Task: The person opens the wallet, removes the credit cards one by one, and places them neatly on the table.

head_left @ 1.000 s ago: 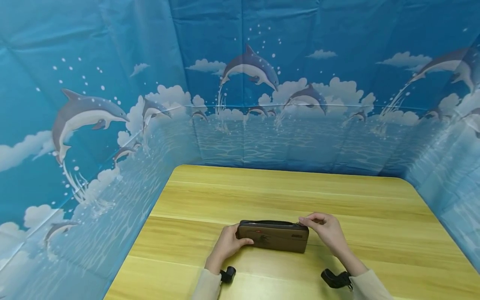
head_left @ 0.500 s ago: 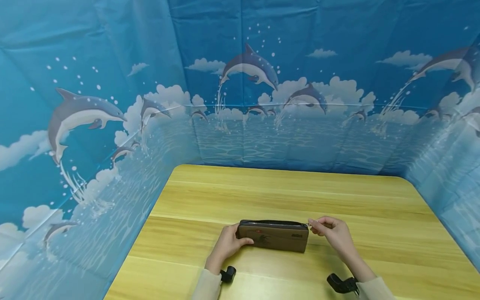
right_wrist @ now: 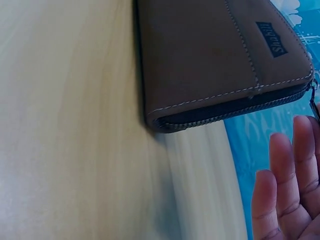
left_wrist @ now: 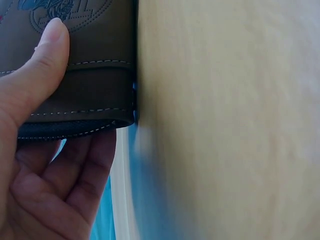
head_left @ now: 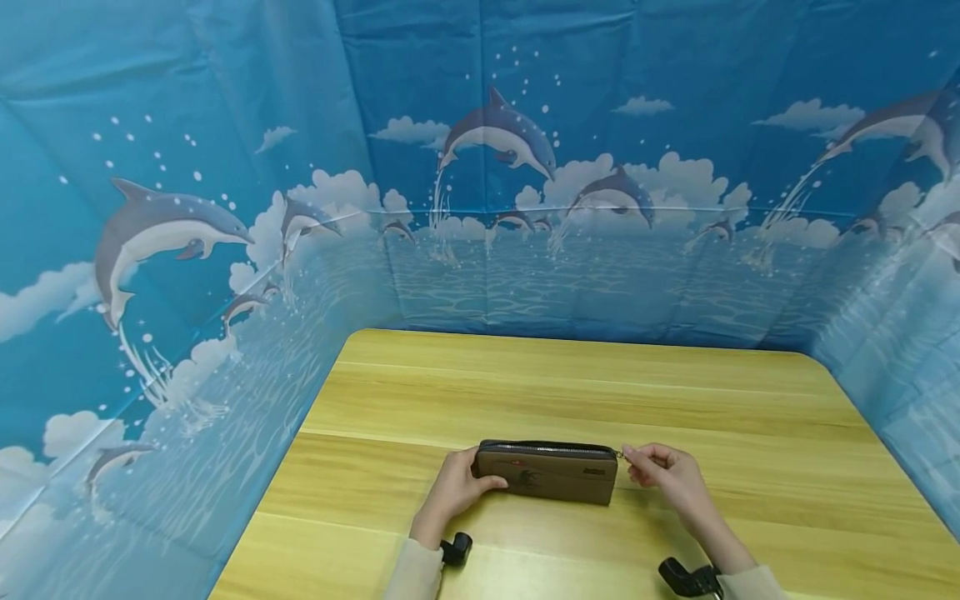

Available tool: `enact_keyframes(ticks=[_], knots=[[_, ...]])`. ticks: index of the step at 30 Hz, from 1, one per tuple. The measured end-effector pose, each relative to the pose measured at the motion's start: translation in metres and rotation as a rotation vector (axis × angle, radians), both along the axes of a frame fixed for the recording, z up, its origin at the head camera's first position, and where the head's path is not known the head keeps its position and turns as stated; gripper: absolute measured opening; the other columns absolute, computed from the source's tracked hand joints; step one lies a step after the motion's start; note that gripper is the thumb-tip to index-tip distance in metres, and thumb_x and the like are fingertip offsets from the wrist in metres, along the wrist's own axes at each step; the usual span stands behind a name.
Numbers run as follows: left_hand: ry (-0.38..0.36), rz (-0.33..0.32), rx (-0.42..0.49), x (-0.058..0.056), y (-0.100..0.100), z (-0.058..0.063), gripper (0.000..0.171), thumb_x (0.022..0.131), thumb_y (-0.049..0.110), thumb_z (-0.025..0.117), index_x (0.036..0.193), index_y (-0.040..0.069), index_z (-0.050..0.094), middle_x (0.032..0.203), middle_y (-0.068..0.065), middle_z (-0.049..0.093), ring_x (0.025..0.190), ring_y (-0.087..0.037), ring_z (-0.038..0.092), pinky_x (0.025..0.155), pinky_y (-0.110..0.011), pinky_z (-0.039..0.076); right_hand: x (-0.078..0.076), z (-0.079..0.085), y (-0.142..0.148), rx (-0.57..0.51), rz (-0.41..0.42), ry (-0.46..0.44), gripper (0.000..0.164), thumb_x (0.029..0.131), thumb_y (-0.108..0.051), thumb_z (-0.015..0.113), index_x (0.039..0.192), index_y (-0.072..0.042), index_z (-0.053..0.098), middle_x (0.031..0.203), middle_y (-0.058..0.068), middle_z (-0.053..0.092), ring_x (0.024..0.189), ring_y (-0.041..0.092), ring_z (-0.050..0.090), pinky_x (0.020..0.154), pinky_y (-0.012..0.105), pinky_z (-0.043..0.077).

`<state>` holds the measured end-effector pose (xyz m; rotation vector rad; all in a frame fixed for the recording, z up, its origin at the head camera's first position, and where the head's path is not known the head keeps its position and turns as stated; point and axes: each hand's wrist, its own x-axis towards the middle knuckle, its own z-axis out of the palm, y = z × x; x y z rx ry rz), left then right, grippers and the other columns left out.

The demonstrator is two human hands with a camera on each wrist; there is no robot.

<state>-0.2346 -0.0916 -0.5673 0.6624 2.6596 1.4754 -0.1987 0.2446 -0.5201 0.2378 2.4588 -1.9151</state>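
A brown zip-around wallet with white stitching stands on its long edge on the table. My left hand grips its left end, the thumb lying over the embossed front face and the fingers behind, as the left wrist view shows. At the upper right corner my right hand pinches the zipper pull between thumb and forefinger, just off the wallet's end. In the right wrist view, the pull hangs from the corner, while the other fingers extend below it. The zipper teeth show along the top edge.
The yellow wood-grain table extends behind and to both sides of the wallet. A blue dolphin-print curtain stands along its far and side edges. Black wrist cameras sit on both wrists.
My right hand has moved right and slightly down, drawing the zipper pull from the top edge to the right corner. The left hand and wallet have stayed put.
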Motion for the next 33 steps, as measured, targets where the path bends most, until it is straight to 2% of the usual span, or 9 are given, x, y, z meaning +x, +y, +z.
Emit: enact_keyframes(ticks=[11, 19, 27, 33], knots=[[0.032, -0.009, 0.013, 0.001, -0.001, 0.001, 0.028, 0.077, 0.032, 0.077, 0.096, 0.014, 0.067, 0.079, 0.012, 0.065, 0.067, -0.002, 0.055, 0.063, -0.023, 0.049, 0.002, -0.008, 0.001, 0.022, 0.009, -0.072, 0.046, 0.087, -0.041, 0.068, 0.092, 0.005, 0.064, 0.075, 0.013, 0.065, 0.066, 0.023, 0.058, 0.066, 0.031, 0.049], [0.009, -0.002, -0.002, 0.002, -0.001, 0.001, 0.029, 0.078, 0.034, 0.077, 0.097, 0.016, 0.067, 0.079, 0.013, 0.064, 0.066, -0.002, 0.054, 0.064, -0.023, 0.048, 0.006, -0.013, -0.001, -0.056, 0.014, -0.091, 0.043, 0.090, -0.035, 0.066, 0.095, 0.007, 0.061, 0.072, 0.013, 0.061, 0.064, 0.022, 0.060, 0.065, 0.033, 0.053], [0.025, -0.007, -0.003, 0.002, -0.001, 0.000, 0.029, 0.078, 0.034, 0.077, 0.099, 0.015, 0.067, 0.081, 0.013, 0.065, 0.068, -0.002, 0.056, 0.065, -0.023, 0.049, 0.008, -0.021, 0.000, -0.101, 0.044, -0.118, 0.041, 0.093, -0.032, 0.062, 0.096, 0.008, 0.057, 0.068, 0.009, 0.056, 0.061, 0.019, 0.056, 0.062, 0.032, 0.052], [0.034, -0.007, -0.003, 0.002, -0.001, 0.000, 0.029, 0.078, 0.034, 0.076, 0.099, 0.016, 0.067, 0.081, 0.013, 0.065, 0.068, -0.001, 0.055, 0.065, -0.022, 0.048, 0.009, -0.026, 0.001, -0.086, 0.044, -0.146, 0.042, 0.091, -0.035, 0.063, 0.092, 0.006, 0.057, 0.067, 0.008, 0.055, 0.059, 0.017, 0.054, 0.056, 0.030, 0.050]])
